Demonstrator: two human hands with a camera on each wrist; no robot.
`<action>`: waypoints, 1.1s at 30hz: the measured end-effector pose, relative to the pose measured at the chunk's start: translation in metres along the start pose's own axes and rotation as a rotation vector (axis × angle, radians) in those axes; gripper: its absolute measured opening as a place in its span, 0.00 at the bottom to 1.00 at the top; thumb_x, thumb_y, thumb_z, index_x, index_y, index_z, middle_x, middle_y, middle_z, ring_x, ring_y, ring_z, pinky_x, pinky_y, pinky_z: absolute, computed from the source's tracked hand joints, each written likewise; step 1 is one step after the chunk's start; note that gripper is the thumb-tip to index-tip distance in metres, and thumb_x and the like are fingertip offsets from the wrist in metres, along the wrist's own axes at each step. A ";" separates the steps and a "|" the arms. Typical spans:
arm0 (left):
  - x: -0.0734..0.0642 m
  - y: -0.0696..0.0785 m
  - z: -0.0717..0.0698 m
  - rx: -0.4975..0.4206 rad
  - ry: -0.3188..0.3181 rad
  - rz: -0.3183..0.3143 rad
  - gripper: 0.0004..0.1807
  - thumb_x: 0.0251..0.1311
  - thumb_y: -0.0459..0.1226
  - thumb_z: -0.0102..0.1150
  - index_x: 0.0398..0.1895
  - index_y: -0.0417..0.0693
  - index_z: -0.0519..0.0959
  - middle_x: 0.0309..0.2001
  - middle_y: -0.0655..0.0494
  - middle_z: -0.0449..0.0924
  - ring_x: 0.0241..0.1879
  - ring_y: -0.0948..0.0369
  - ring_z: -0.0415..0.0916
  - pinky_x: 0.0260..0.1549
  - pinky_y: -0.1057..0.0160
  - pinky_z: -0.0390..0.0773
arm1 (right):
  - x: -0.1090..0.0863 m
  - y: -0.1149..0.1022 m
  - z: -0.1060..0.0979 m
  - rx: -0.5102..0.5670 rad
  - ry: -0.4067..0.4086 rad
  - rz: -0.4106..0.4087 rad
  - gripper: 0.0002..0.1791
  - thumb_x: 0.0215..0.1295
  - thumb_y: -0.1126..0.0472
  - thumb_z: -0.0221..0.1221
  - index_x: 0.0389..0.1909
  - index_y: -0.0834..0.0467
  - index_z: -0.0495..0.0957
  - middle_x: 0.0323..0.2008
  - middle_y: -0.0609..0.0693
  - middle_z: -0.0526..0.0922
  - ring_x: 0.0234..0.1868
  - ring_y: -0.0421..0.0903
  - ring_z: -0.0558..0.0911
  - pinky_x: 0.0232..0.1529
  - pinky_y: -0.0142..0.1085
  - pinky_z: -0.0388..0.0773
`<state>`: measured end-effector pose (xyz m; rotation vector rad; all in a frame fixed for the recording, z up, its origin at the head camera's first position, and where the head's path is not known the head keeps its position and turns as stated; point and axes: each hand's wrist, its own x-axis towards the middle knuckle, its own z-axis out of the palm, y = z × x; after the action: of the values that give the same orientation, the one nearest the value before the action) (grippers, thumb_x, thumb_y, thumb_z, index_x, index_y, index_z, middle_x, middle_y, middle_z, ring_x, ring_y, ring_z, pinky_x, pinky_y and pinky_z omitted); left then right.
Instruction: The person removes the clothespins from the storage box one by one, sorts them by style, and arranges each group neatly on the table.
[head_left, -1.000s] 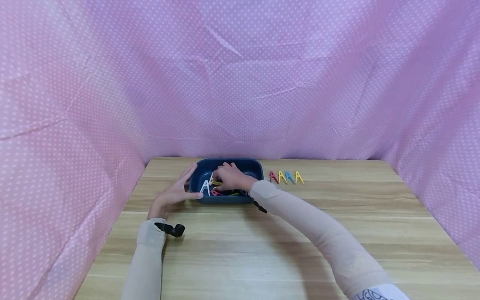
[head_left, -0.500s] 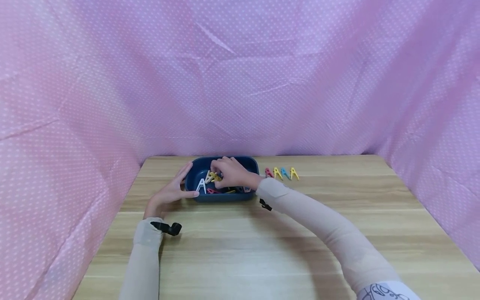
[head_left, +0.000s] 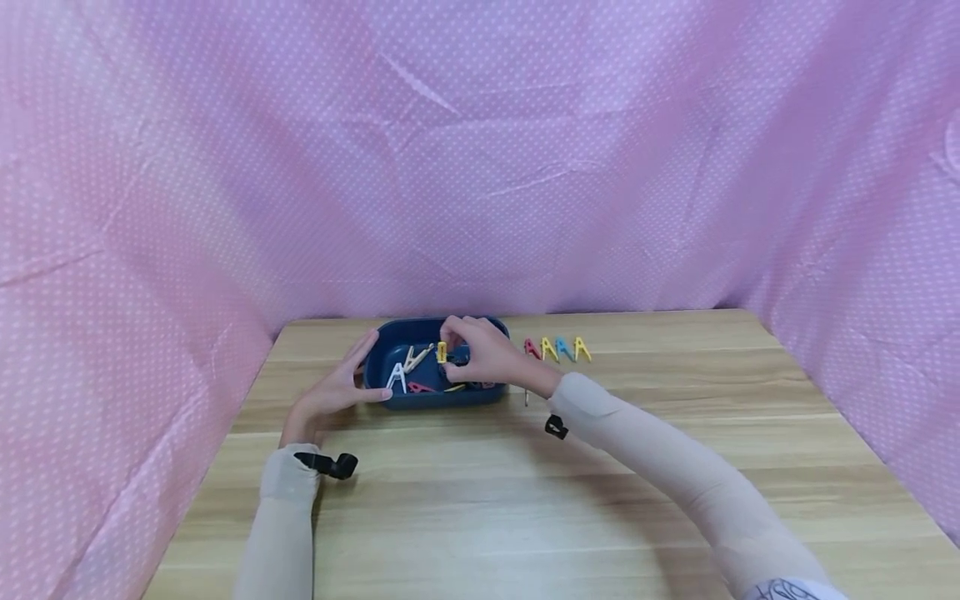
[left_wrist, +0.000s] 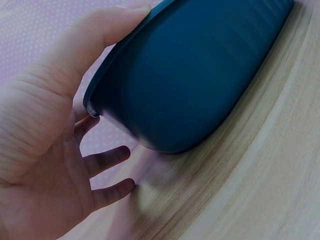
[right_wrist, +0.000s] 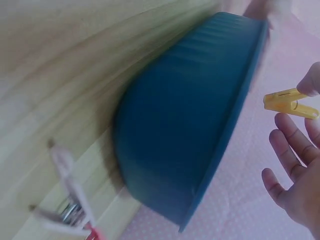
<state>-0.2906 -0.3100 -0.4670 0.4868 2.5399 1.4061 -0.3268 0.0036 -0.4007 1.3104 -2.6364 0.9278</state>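
Note:
My right hand (head_left: 487, 354) pinches a yellow clothespin (right_wrist: 285, 101) between thumb and fingertips, above a dark blue basin (head_left: 450, 400). The remaining fingers of that hand stay loosely spread in the right wrist view. At the basin's left end, my left hand (head_left: 333, 392) lies against it, thumb (left_wrist: 122, 22) on the rim and the other fingers fairly straight around the outside. Inside the basin are a white clothespin (head_left: 396, 377), a wood-coloured clothespin (head_left: 415, 359), a red clothespin (head_left: 418, 387) and other pieces partly hidden by the right hand.
Right of the basin, on the wooden table (head_left: 480, 500), clothespins stand in a row: red (head_left: 532, 347), yellow (head_left: 549, 348), blue (head_left: 564, 348) and another yellow (head_left: 582, 348). A pink dotted curtain (head_left: 480, 167) hangs behind and beside the table.
The right hand has risen out of the basin and shifted right with the yellow clothespin, which now shows clearly. The left hand keeps its place at the basin; the head view has shifted slightly.

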 end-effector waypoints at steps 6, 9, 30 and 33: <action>-0.001 -0.002 -0.001 0.024 0.000 0.031 0.61 0.61 0.41 0.71 0.84 0.55 0.34 0.84 0.49 0.27 0.81 0.40 0.33 0.75 0.33 0.47 | -0.024 0.006 -0.015 0.047 0.048 -0.013 0.17 0.61 0.58 0.68 0.47 0.54 0.74 0.44 0.50 0.82 0.50 0.50 0.81 0.54 0.47 0.81; -0.001 -0.004 -0.001 0.027 0.008 0.033 0.61 0.61 0.41 0.71 0.84 0.55 0.35 0.84 0.49 0.27 0.81 0.39 0.35 0.75 0.33 0.48 | -0.037 0.012 -0.021 0.009 0.085 -0.040 0.17 0.63 0.57 0.68 0.50 0.54 0.77 0.44 0.49 0.82 0.49 0.48 0.80 0.54 0.47 0.80; 0.004 -0.003 -0.001 0.001 -0.005 0.031 0.60 0.62 0.41 0.70 0.84 0.56 0.35 0.84 0.49 0.26 0.81 0.38 0.36 0.75 0.32 0.48 | -0.106 0.057 -0.061 0.020 0.242 0.067 0.20 0.60 0.63 0.72 0.52 0.62 0.81 0.43 0.58 0.86 0.47 0.53 0.84 0.53 0.50 0.80; 0.002 -0.004 -0.002 0.005 -0.007 0.028 0.60 0.62 0.41 0.70 0.84 0.56 0.35 0.84 0.47 0.25 0.80 0.36 0.36 0.74 0.31 0.48 | -0.113 0.063 -0.066 0.014 0.237 0.109 0.21 0.61 0.63 0.71 0.54 0.63 0.80 0.44 0.60 0.86 0.48 0.56 0.84 0.53 0.53 0.80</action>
<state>-0.2940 -0.3130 -0.4698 0.5291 2.5415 1.4052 -0.3147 0.1482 -0.4112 0.9976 -2.5421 1.0447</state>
